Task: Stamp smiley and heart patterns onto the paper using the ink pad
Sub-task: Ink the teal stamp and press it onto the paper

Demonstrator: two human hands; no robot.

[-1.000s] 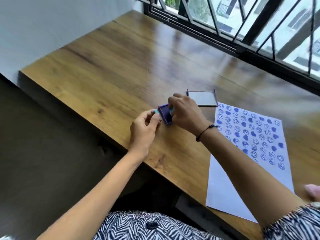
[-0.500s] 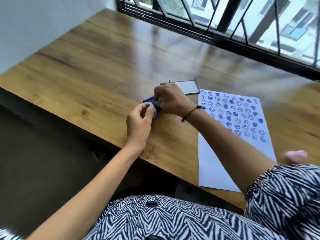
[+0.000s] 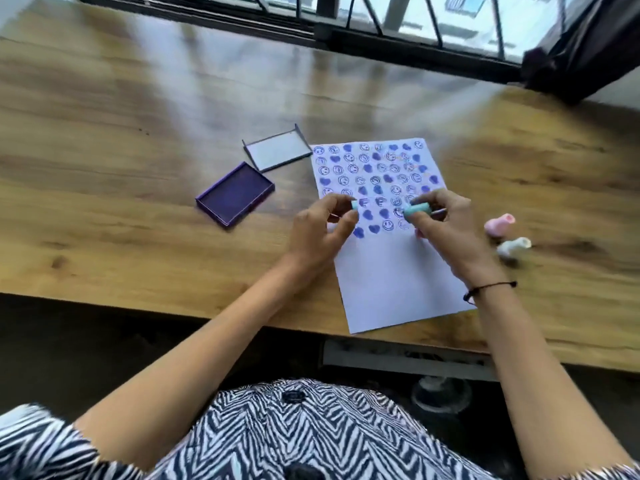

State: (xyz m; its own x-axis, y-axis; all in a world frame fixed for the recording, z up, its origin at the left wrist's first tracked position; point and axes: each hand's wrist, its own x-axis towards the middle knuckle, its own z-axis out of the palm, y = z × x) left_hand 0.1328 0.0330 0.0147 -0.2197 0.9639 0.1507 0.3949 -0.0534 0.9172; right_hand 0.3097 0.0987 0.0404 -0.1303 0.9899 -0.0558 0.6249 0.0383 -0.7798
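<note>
A white paper (image 3: pixel 391 282) lies on the wooden table (image 3: pixel 138 140); its upper half is covered with rows of blue smileys and hearts. My left hand (image 3: pixel 322 230) hovers over the paper's left edge, pinching a small teal piece (image 3: pixel 354 204) at the fingertips. My right hand (image 3: pixel 446 226) is over the last stamped rows, gripping a teal stamp (image 3: pixel 415 209) that lies sideways. The open purple ink pad (image 3: pixel 235 194) sits left of the paper, apart from both hands.
The ink pad's clear lid (image 3: pixel 277 150) lies behind the pad, by the paper's top left corner. A pink stamp (image 3: pixel 498 225) and a white stamp (image 3: pixel 512 247) lie right of the paper. A window grille runs along the table's far edge.
Both hands have left the ink pad and moved right, over the paper's stamped area. The view has swung round to face the paper. The pad lies uncovered.
</note>
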